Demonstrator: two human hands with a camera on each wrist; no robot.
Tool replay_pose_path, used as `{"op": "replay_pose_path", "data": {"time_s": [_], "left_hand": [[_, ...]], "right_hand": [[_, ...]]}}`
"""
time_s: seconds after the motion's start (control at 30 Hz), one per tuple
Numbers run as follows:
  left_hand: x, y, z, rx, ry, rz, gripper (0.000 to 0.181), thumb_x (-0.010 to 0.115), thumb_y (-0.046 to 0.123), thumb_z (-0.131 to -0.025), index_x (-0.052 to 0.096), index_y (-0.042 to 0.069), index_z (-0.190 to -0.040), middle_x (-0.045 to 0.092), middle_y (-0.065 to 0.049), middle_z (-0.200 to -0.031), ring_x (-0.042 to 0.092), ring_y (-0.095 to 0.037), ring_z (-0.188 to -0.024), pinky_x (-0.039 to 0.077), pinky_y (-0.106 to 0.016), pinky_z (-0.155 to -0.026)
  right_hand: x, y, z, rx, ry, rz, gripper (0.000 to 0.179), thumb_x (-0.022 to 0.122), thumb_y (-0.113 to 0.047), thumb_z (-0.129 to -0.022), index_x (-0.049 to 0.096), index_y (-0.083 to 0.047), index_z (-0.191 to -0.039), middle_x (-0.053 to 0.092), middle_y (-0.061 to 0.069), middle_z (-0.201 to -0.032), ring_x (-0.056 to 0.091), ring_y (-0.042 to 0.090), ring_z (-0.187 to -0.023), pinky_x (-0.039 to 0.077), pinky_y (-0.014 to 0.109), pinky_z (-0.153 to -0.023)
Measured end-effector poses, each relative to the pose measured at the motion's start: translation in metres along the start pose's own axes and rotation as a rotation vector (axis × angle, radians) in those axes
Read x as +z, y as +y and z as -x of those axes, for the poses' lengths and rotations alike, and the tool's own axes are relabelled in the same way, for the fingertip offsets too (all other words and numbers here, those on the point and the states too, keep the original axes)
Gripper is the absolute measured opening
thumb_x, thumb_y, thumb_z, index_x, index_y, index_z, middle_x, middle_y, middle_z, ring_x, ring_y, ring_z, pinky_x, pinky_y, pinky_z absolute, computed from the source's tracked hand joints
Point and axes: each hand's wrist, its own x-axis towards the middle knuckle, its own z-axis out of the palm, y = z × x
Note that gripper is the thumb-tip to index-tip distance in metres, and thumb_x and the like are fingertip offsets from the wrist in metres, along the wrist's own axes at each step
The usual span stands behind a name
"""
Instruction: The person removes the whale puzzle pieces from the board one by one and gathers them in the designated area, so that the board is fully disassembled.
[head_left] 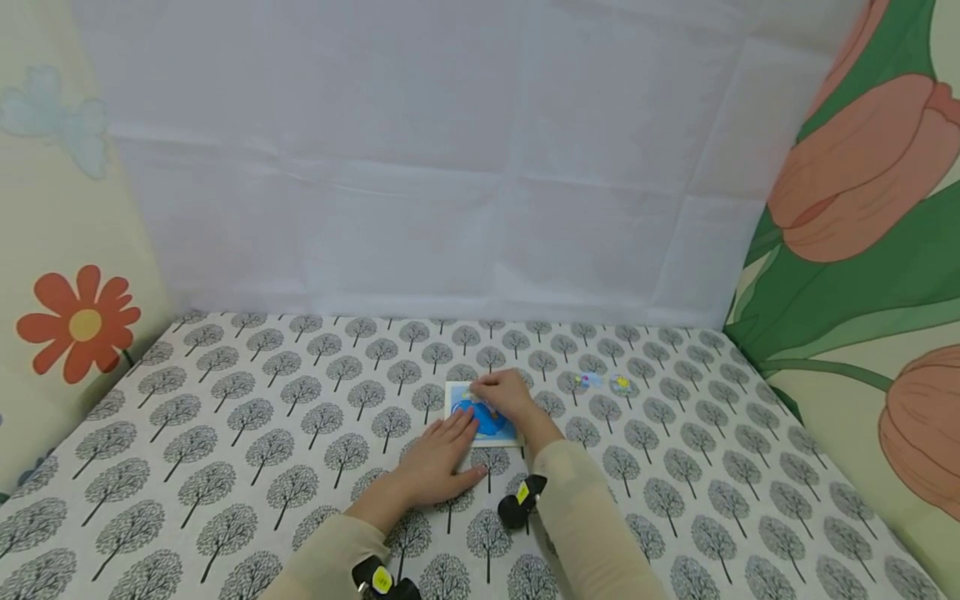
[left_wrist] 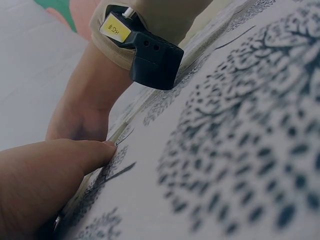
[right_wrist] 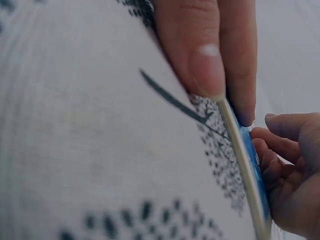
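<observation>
a thin rectangular board with a blue picture and cream edge (head_left: 507, 434) was located on a white cloth-covered worktop printed with dark trees (head_left: 300, 467). its left side was touched by the left hand (head_left: 437, 467), fingers extended. the right hand (head_left: 512, 397) was curled over its upper part; whether anything was pinched could not be told. a small pale-blue-and-purple piece (head_left: 590, 380) and a small yellow piece (head_left: 622, 384) were observed apart, rightward.
</observation>
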Motion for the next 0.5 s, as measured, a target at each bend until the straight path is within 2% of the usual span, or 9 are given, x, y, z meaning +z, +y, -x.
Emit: {"op": "replay_pose_path", "data": {"time_s": [0.23, 0.5], "left_hand": [[0.0003, -0.0007, 0.0, -0.004, -0.003, -0.002, 0.066, 0.045, 0.039, -0.087, 0.028, -0.008, -0.131, 0.019, -0.021, -0.138, 0.015, -0.032, -0.126, 0.017, -0.046, -0.098], [0.0003, -0.001, -0.0009, -0.003, 0.003, 0.007, 0.066, 0.045, 0.039, -0.087, 0.028, -0.008, -0.131, 0.019, -0.021, -0.138, 0.015, -0.032, -0.126, 0.017, -0.046, -0.098]], "right_hand": [[-0.0022, -0.0013, 0.001, -0.017, -0.047, -0.033, 0.022, 0.058, -0.02, -0.083, 0.063, -0.005, -0.099, 0.058, 0.004, -0.09, 0.053, 0.015, -0.078, 0.045, 0.028, -0.064], [-0.0017, -0.0013, 0.0012, -0.054, -0.029, -0.037, 0.02, 0.058, -0.016, -0.083, 0.062, -0.004, -0.098, 0.058, 0.004, -0.086, 0.053, 0.015, -0.073, 0.045, 0.026, -0.06]]}}
